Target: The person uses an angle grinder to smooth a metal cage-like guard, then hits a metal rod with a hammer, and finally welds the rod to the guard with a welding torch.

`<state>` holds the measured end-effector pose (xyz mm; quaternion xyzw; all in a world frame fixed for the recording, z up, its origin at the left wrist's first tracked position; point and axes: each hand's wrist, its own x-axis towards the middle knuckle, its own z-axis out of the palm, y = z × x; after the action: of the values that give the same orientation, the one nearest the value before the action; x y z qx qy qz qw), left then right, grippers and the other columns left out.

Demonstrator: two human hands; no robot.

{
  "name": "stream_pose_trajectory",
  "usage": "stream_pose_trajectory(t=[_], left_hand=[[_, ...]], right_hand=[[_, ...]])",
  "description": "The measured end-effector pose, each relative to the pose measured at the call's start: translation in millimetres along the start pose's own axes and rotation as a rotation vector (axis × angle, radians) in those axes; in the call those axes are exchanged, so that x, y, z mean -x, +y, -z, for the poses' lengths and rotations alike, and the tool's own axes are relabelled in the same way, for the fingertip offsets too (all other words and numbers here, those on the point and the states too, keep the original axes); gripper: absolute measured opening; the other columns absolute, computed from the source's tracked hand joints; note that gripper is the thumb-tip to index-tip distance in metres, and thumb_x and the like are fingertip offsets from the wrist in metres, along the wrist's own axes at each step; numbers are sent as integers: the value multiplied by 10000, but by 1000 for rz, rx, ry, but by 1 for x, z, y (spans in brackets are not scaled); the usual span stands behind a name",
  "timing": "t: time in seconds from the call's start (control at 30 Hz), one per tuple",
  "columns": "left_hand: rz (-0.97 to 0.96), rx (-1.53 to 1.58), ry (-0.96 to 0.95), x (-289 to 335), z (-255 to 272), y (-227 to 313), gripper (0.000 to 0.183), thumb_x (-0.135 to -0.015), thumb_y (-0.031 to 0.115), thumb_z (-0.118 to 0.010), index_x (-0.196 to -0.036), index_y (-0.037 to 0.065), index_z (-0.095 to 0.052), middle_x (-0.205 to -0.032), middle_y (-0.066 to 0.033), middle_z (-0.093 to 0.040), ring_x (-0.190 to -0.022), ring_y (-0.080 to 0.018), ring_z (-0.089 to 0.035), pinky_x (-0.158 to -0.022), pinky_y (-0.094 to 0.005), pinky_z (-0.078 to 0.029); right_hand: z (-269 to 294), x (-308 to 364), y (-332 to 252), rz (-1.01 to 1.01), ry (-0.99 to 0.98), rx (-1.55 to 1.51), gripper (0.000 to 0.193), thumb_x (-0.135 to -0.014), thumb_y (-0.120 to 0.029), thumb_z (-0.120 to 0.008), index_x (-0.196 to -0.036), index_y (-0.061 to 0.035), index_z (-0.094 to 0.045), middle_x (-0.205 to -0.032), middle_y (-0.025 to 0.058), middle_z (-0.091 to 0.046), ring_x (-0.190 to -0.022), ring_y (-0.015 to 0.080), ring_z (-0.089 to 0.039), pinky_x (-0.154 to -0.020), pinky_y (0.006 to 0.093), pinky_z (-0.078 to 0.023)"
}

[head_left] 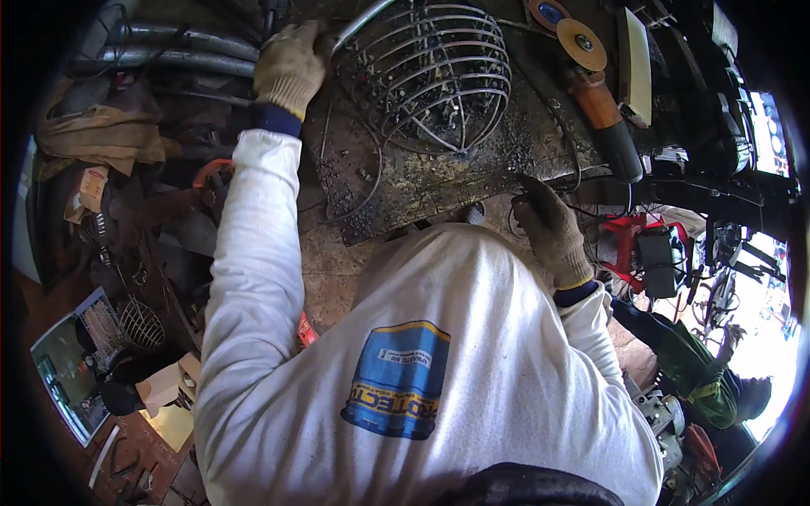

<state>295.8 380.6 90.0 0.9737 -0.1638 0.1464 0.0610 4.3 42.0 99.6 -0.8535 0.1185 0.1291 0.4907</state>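
Note:
My left hand [291,69], in a knitted work glove, is closed at the far left of the dark work table [439,181]. A shiny metal tube [361,21] runs into its grip; the fingertips are partly hidden. To its right lies a rounded cage of bent metal rods [451,76], its ribs curving over dark crumbs. My right hand [553,229], gloved too, is by the table's near edge with its fingers stretched out, holding nothing that I can see. Beyond it lies an angle grinder [603,114] with an orange-and-black body and a tan disc.
Thick metal pipes [169,57] lie at the far left. Brown cloth [105,135] and a smaller wire cage [142,325] are on the left. Cables cross the table. To the right are a red stand [623,244] and a person in green [700,371].

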Motion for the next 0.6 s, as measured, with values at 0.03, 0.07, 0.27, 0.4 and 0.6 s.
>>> stream_pose_trajectory(t=[0.03, 0.07, 0.27, 0.4, 0.6], left_hand=[[18, 90, 149, 9, 2, -1, 277, -936, 366, -677, -1131, 176, -727, -1083, -143, -737, -1021, -361, -696, -891, -474, -563], [38, 180, 297, 20, 5, -2, 259, -934, 358, -683, -1112, 177, -731, -1035, -137, -745, -974, -357, -705, -855, -466, -569], [-32, 493, 281, 127, 41, 63, 181, -948, 312, -704, -1019, 146, -715, -905, -104, -738, -778, -294, -727, -652, -402, -580], [4, 429, -7, 146, 37, 90, 210, -936, 315, -730, -1020, 124, -711, -902, -109, -720, -759, -293, -716, -659, -393, -578], [-37, 308, -59, 142, 33, 96, 201, -942, 309, -690, -946, 108, -699, -883, -132, -703, -738, -345, -691, -622, -433, -558]], right_hand=[[-3, 0, 3, 12, 15, -11, 445, -1016, -130, -590, -1448, -31, -548, -1074, 75, -702, -945, 133, -631, -865, 297, -523], [-5, 0, 4, 24, 31, -22, 441, -1018, -136, -589, -1445, -32, -552, -1054, 70, -701, -931, 131, -629, -855, 296, -524], [-14, -3, 5, 28, 95, 43, 399, -989, -145, -628, -1360, -3, -597, -1144, 197, -735, -1056, 248, -722, -909, 347, -549], [-16, -17, -31, 99, 136, 87, 351, -995, -157, -624, -1308, 0, -622, -1087, 177, -759, -1022, 261, -741, -890, 352, -562], [-24, -42, -20, 40, 29, -46, 413, -992, -241, -636, -1327, -2, -608, -1055, 146, -771, -1020, 249, -746, -887, 355, -568]])
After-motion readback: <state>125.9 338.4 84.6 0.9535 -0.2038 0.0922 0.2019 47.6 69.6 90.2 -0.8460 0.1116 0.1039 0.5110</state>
